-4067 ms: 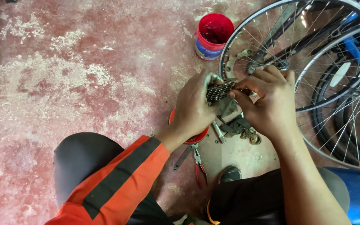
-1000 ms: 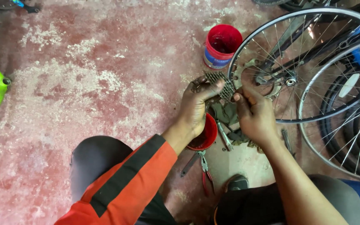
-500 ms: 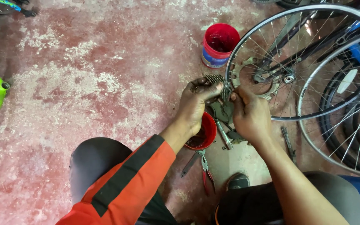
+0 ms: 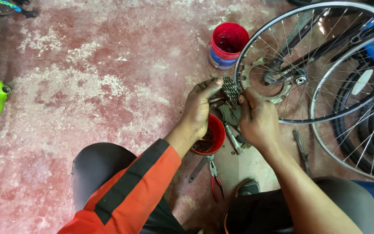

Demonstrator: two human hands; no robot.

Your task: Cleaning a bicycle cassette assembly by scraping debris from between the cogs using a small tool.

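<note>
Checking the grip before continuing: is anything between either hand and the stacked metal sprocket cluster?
Nothing visible. The left hand and right hand both touch the toothed grey metal sprocket cluster directly, above the small red bowl.

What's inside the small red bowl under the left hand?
The red bowl shows dark, grimy contents near its rim; the left hand covers the rest, so individual items cannot be told.

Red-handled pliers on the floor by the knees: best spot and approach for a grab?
Take the pliers by the two red handles, from above. They lie flat on the floor, handles toward the person and slightly spread, so one hand can close around both. The metal jaw end points toward the small red cup and sits close to another tool, so it is the more crowded end.
</note>
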